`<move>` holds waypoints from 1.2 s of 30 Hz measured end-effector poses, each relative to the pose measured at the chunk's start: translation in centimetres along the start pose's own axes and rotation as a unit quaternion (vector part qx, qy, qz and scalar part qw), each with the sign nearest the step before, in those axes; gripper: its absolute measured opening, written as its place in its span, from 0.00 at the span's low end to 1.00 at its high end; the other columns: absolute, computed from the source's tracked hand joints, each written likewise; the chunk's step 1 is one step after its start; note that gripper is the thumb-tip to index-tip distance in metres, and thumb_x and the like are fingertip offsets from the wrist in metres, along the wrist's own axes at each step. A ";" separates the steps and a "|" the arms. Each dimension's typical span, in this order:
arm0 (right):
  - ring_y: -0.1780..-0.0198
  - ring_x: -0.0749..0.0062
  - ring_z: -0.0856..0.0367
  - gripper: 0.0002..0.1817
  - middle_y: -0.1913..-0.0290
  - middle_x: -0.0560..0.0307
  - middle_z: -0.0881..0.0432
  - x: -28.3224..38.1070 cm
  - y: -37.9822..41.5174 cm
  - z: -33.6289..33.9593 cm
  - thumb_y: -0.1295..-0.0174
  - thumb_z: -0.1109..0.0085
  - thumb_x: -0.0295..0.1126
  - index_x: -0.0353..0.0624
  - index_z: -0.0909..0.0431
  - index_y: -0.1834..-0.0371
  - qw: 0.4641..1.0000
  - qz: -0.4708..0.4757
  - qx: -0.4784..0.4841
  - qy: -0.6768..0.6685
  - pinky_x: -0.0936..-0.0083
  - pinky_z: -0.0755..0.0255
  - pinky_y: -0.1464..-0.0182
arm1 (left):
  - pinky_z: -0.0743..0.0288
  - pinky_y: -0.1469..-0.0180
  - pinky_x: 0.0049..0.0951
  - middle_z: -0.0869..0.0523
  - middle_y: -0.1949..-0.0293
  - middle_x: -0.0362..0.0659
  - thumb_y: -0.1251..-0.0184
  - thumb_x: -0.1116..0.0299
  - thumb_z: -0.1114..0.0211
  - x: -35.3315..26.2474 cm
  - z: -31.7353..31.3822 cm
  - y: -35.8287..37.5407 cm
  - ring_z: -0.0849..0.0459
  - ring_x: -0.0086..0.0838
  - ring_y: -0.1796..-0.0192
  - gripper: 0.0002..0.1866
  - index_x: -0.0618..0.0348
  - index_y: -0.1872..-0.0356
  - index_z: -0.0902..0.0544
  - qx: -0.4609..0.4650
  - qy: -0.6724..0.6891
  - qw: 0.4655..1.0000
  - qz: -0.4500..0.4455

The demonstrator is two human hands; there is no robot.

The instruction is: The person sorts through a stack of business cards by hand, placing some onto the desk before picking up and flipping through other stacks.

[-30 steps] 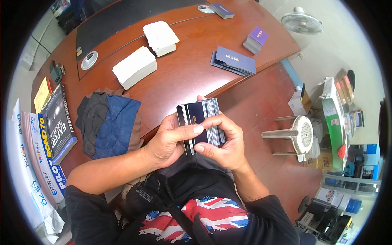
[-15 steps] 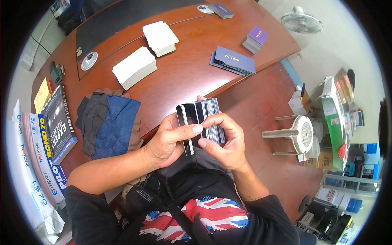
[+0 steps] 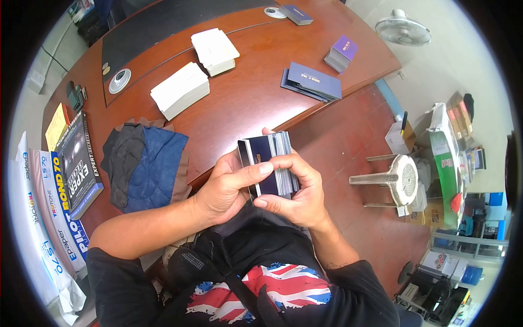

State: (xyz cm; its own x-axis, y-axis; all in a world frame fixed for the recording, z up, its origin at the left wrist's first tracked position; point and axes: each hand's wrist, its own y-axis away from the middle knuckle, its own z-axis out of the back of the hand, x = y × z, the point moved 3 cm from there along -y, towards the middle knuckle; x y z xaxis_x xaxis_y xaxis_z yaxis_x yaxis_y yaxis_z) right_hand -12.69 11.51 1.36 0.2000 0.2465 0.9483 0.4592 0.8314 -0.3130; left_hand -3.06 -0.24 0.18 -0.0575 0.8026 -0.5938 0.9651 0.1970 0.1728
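Observation:
A thick stack of dark blue cards (image 3: pixel 265 150) with pale edges is held between my two hands, over my lap near the table's front edge. My left hand (image 3: pixel 226 185) grips its left side, thumb lying across the face of a card with part of some gold lettering showing. Around the right side curls my right hand (image 3: pixel 298 191), with its thumb at the lower edge and its index finger on the face. The cards fan slightly apart toward the right. Fingers beneath the stack are mostly hidden.
On the wooden table (image 3: pixel 245 92) stand two white card stacks (image 3: pixel 180 90), dark blue folded cards (image 3: pixel 313 82) and a purple-topped stack (image 3: pixel 341 53). Dark and blue cloth (image 3: pixel 158 163) lies at left beside a book (image 3: pixel 80 169). A white stool (image 3: pixel 403 179) stands right.
My right thumb has shifted left along the lower edge. The gap between the front cards has closed, and a card face with gold lettering now shows.

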 end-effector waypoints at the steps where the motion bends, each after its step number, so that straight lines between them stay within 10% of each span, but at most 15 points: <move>1: 0.29 0.55 0.26 0.22 0.38 0.39 0.21 -0.1 0.0 0.1 0.50 0.19 0.28 0.39 0.18 0.52 1.000 0.008 0.005 0.007 0.65 0.33 0.33 | 0.26 0.33 0.33 0.17 0.42 0.44 0.30 0.70 0.31 0.0 0.0 0.0 0.19 0.28 0.39 0.25 0.63 0.35 0.27 0.001 -0.002 1.000 -0.002; 36: 0.28 0.57 0.28 0.21 0.32 0.37 0.24 -0.6 0.0 0.3 0.48 0.21 0.26 0.39 0.18 0.51 0.999 -0.029 0.006 -0.031 0.65 0.35 0.31 | 0.29 0.29 0.39 0.20 0.40 0.46 0.32 0.66 0.30 0.2 0.6 -0.1 0.21 0.34 0.35 0.31 0.63 0.31 0.31 0.019 -0.004 1.000 0.003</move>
State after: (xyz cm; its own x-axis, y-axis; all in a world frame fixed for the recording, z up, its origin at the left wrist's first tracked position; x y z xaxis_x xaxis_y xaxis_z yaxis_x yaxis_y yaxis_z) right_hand -13.10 11.56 0.83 0.1198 0.2269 0.9665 0.4572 0.8515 -0.2566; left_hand -3.05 -0.46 -0.38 -0.0491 0.7996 -0.5985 0.9745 0.1696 0.1466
